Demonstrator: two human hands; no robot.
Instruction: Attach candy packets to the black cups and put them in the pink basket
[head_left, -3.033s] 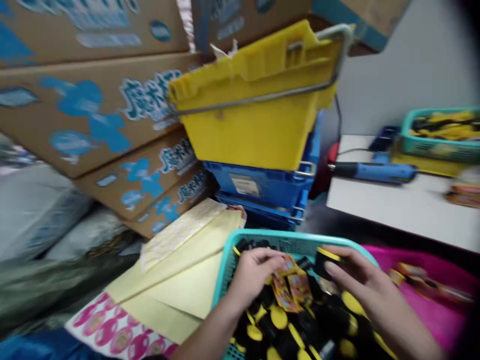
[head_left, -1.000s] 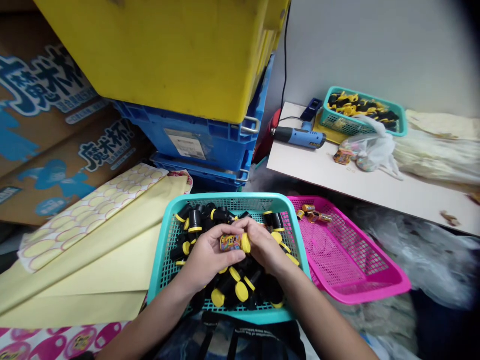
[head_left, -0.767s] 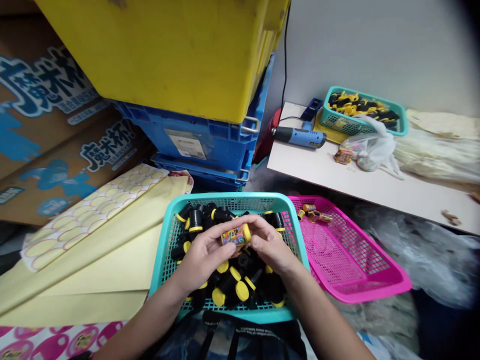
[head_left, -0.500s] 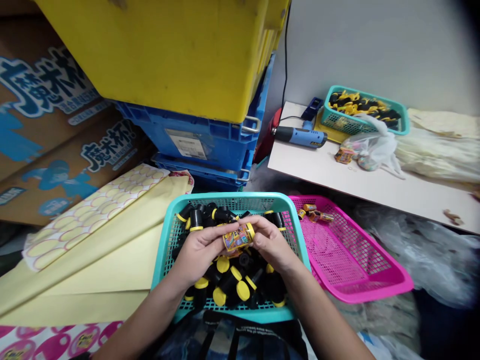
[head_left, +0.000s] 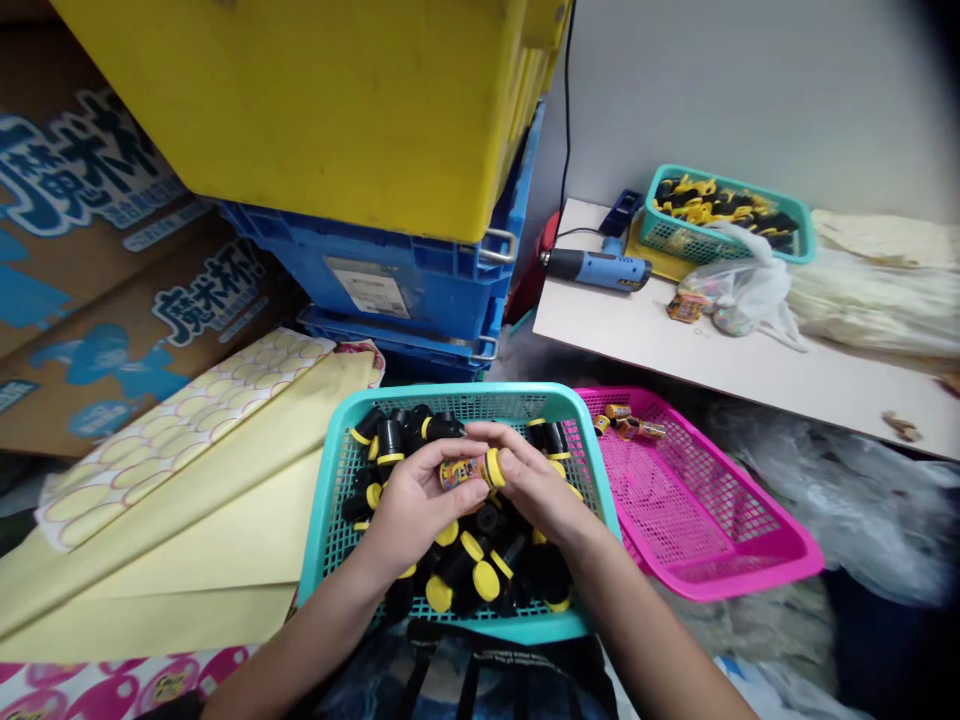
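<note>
My left hand [head_left: 418, 508] and my right hand [head_left: 534, 482] meet over a teal plastic mesh basket [head_left: 457, 400]. Between them they hold a small cylinder [head_left: 465, 472] with a colourful printed wrapper and a yellow cap. It lies on its side with the cap towards my right hand. Below my hands, the basket holds a heap of black cylinders with yellow caps [head_left: 457, 580]. My hands hide the middle of the heap.
A pink mesh basket [head_left: 697, 510] with several wrapped cylinders sits to the right. Yellow paper sheets [head_left: 180, 520] lie to the left. Stacked yellow and blue crates and cardboard boxes stand ahead. A white board carries a blue hot-air tool, a plastic bag and another teal basket.
The wrapped cylinder has turned in my fingers from a tilted pose to lying nearly level, with its cap towards my right hand. My right hand has shifted onto the cap end.
</note>
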